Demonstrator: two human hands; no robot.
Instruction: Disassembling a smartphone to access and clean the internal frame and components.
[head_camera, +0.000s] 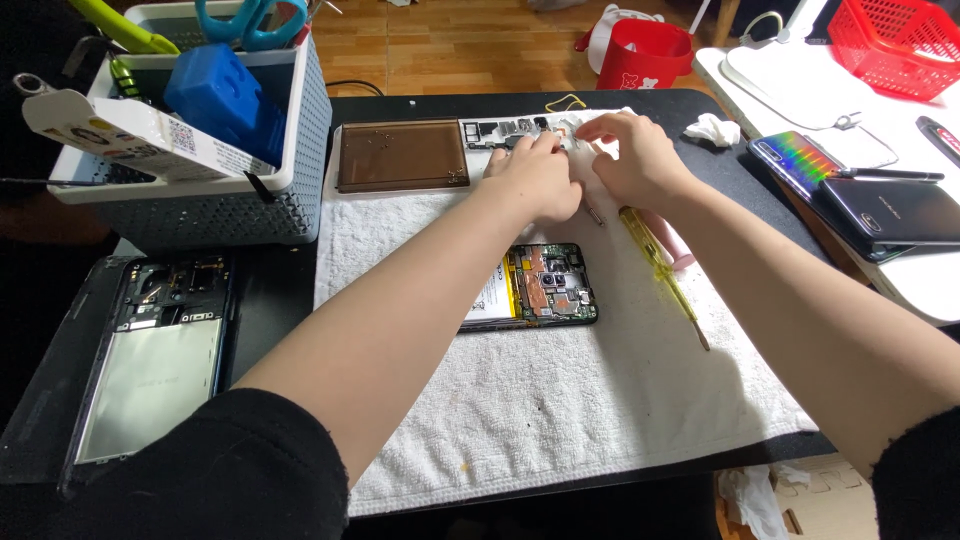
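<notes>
My left hand (535, 180) and my right hand (635, 160) meet at the far edge of a white towel (560, 400), fingers pinched on small pale parts beside a strip of phone circuit board (497, 130). What each fingertip grips is hidden. An opened phone (545, 285) with bare battery and board lies on the towel just under my left forearm. A yellow-handled screwdriver (660, 270) lies to the right of it. A brown clear tray (402, 155) with tiny screws sits left of my hands.
A grey basket (215, 205) with scissors, a blue block and a box stands at back left. Another opened phone (150, 370) lies at left. Two phones (870, 205) rest on the white side table, with a red cup (645, 55) and red basket (895, 45) beyond.
</notes>
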